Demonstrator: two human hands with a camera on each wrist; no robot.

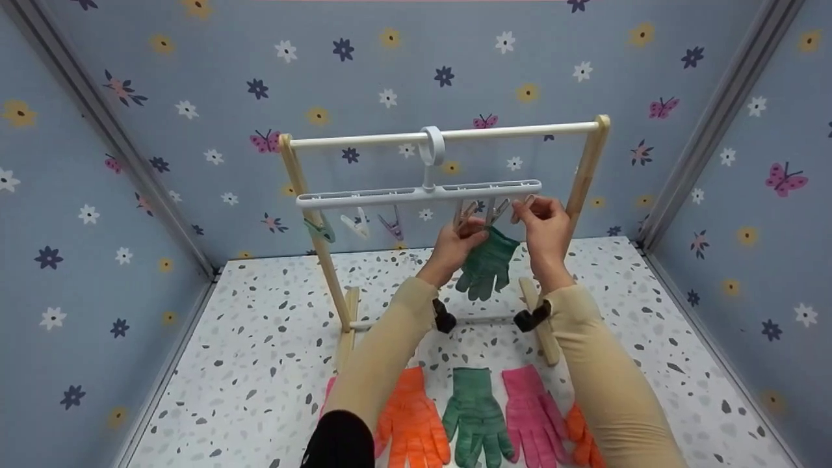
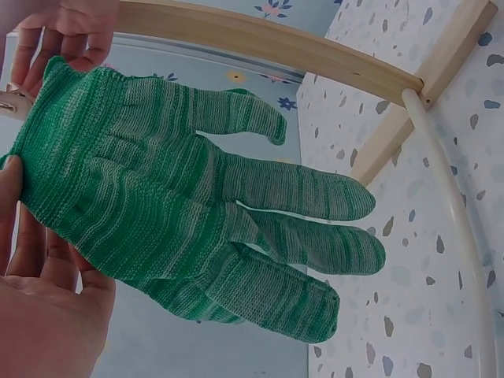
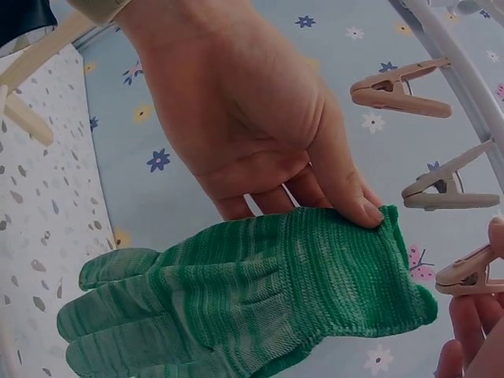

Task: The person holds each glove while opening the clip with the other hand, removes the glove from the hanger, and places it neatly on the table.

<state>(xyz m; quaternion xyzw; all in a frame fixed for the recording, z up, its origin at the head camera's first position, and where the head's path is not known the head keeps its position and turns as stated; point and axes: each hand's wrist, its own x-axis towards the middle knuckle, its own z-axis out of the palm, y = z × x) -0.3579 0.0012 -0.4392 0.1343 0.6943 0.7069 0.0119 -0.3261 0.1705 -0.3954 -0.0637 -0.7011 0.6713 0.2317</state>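
A green striped knit glove (image 1: 489, 263) hangs fingers down from my left hand (image 1: 457, 248). In the left wrist view the left thumb presses on the cuff of the glove (image 2: 181, 181), with fingers behind it. My right hand (image 1: 546, 233) pinches a beige clothespin (image 3: 472, 274) at the right end of the white hanger (image 1: 370, 198). The right wrist view shows the glove's cuff (image 3: 354, 276) close beside this clothespin, apart from it. A grey clothespin (image 3: 449, 189) and another beige clothespin (image 3: 402, 90) hang alongside.
The hanger hooks over the rod of a wooden rack (image 1: 588, 169). Green (image 1: 320, 229), white (image 1: 355, 224) and purple (image 1: 392, 225) clothespins hang at its left. On the speckled table (image 1: 247, 351) lie orange (image 1: 413, 416), green (image 1: 476, 413) and pink (image 1: 532, 409) gloves, others partly hidden by the arms.
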